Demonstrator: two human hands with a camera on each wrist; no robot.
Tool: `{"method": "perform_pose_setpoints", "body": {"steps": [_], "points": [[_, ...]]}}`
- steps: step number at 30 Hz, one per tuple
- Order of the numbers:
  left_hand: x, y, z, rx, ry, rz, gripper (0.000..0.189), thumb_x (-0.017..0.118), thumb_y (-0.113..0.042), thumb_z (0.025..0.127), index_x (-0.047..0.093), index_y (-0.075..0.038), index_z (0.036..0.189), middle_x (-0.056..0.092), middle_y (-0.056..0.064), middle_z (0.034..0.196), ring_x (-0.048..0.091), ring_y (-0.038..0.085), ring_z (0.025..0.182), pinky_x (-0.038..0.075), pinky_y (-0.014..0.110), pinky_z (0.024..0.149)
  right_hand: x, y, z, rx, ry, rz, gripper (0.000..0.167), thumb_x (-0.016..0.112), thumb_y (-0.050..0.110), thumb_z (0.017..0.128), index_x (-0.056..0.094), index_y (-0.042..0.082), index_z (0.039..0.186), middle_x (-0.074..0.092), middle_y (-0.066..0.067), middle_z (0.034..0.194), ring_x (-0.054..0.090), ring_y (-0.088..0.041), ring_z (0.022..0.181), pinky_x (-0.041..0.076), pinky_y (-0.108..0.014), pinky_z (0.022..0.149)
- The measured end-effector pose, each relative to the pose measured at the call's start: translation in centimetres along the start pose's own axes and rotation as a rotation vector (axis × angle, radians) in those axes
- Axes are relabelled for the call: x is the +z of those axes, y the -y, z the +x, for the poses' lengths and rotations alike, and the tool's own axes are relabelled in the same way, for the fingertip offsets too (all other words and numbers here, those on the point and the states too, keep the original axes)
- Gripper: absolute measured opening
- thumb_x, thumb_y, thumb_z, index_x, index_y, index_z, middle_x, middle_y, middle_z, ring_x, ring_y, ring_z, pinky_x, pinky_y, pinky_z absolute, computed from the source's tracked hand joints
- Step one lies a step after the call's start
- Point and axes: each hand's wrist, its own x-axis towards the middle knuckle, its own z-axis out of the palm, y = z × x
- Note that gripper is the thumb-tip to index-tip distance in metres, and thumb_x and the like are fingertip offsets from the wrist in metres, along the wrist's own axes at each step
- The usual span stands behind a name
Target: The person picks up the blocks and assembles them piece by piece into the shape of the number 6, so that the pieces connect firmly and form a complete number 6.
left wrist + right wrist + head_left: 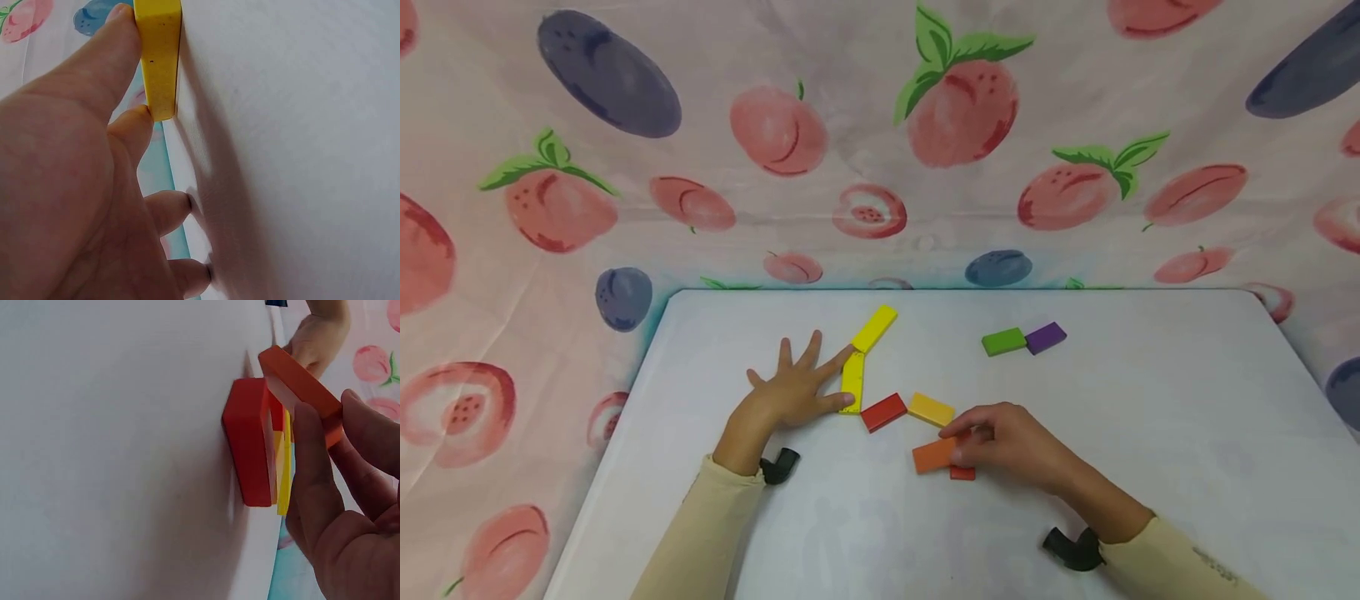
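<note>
Basically, R hand [1011,447] pinches orange block [931,457], prob. light, stiff, smooth; best held by sides nr right end. L hand [790,396] spread, touching near yellow block [853,373].

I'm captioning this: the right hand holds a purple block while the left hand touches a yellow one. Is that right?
Not quite: the right hand holds an orange block, not purple, as the right wrist view shows. The left hand does touch a yellow block.
</note>
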Motion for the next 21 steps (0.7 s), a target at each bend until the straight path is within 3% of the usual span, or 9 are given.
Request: {"method": "perform_pose_setpoints", "body": {"steps": [7,15,21], "points": [[-0.07,-0.14,-0.03,0.000,-0.002,0.002,0.082,0.058,-0.068,0.092,0.017,-0.049,0.160,-0.007,0.009,0.174,-0.014,0.054,0.154,-0.001,0.094,0.097,0.52,0.46,0.18,-0.098,-0.040,-0.164,0.028,0.084,0.030,0.086,0.078,0.021,0.111,0.072,0.011,0.103,0.065,-0.011,0.095,0.056,-0.021,0.079],[-0.19,-0.26,-0.01,-0.003,-0.006,-0.006,0.081,0.058,-0.067,0.092,0.018,-0.049,0.160,-0.006,0.009,0.174,-0.013,0.055,0.153,0.000,0.094,0.096,0.38,0.57,0.46,-0.077,0.013,-0.119,0.033,0.088,0.029,0.081,0.077,0.021,0.111,0.072,0.011,0.092,0.069,-0.006,0.086,0.056,-0.020,0.077],[-0.28,-0.32,0.02,-0.006,-0.004,-0.010,0.081,0.059,-0.067,0.092,0.018,-0.048,0.160,-0.006,0.010,0.174,-0.013,0.055,0.153,0.000,0.094,0.097,0.20,0.71,0.36,-0.148,-0.017,-0.277,0.031,0.090,0.034,0.078,0.078,0.027,0.106,0.068,0.015,0.087,0.061,-0.011,0.084,0.052,-0.021,0.071]]}}
